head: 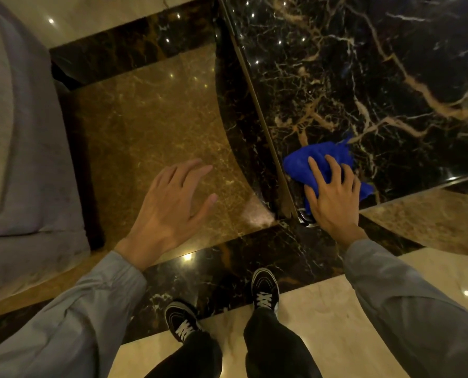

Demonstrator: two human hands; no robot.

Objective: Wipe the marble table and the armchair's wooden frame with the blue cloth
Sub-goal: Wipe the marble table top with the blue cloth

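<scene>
The right hand (334, 197) lies palm-down on the crumpled bright blue cloth (323, 162), fingers spread and curled over the bunched fabric, pressing it against the black marble table with tan and white veins (364, 77). The cloth sits at the table's near corner, at about four o'clock from the centre of the view, just beside the table's thin metallic edge strip (260, 110), which runs from twelve o'clock down toward the corner. A flap of the cloth pokes out toward one o'clock and another toward three o'clock from under the hand.

The left hand (173, 203) hovers open and empty at about seven o'clock from the cloth, fingers loosely spread over the glossy brown marble floor tile (151, 121), touching nothing.

At nine o'clock a grey upholstered cushion (22, 132) fills the left edge. At six o'clock stand two black-and-white lace-up sneakers (264, 290) on the dark and cream floor, below grey jacket sleeves (407, 296).
</scene>
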